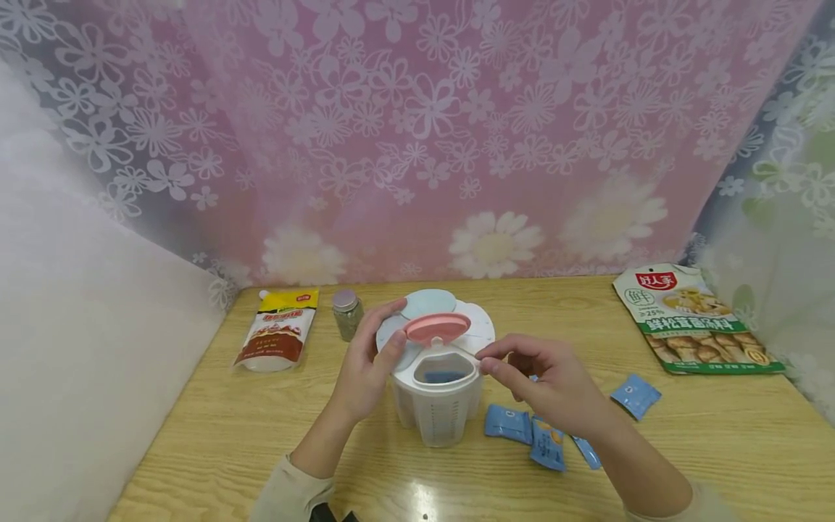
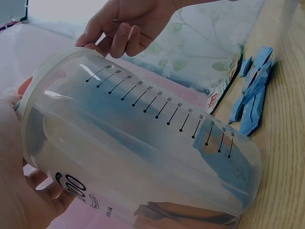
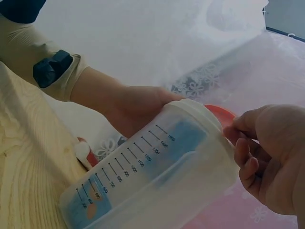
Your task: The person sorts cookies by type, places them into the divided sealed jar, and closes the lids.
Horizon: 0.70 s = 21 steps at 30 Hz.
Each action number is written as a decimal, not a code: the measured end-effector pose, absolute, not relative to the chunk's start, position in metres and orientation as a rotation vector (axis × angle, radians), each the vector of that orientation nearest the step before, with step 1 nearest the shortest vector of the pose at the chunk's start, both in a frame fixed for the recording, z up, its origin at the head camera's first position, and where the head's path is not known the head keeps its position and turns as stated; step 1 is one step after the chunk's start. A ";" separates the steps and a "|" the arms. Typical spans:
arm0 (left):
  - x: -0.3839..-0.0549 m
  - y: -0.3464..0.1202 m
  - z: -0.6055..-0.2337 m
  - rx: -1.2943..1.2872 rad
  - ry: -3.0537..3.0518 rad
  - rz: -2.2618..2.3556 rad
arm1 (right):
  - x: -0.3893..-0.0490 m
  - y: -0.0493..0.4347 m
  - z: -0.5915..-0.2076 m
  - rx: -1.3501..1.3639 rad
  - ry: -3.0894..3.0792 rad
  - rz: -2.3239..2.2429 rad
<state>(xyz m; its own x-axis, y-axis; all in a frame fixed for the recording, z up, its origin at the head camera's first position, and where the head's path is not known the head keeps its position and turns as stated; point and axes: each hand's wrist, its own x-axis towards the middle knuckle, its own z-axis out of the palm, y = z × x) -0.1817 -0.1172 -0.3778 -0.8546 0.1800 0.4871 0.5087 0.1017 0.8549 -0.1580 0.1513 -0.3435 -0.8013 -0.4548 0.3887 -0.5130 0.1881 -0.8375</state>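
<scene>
A translucent divided storage canister with a white lid and printed volume marks stands on the table. Its pink flap is raised over an uncovered compartment, where a blue packet shows. Through the wall in the left wrist view, blue packets and a brown packet are visible. My left hand grips the lid's left side, thumb on top near the flap. At the right edge of the lid, beside the opening, my right hand pinches the rim between thumb and index finger, other fingers curled.
Several blue packets lie right of the canister, one packet farther off. A mushroom-print bag lies at back right. Back left are a red-and-white pouch and a small lidded jar. A floral curtain hangs behind.
</scene>
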 end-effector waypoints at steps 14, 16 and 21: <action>-0.182 -0.118 -0.378 -0.699 -2.119 -1.804 | -0.171 0.164 -0.348 1.067 -2.420 1.826; -0.182 -0.118 -0.379 -0.694 -2.120 -1.806 | -0.176 0.170 -0.349 1.077 -2.444 1.804; -0.182 -0.118 -0.379 -0.697 -2.119 -1.811 | -0.188 0.188 -0.351 1.143 -2.476 1.764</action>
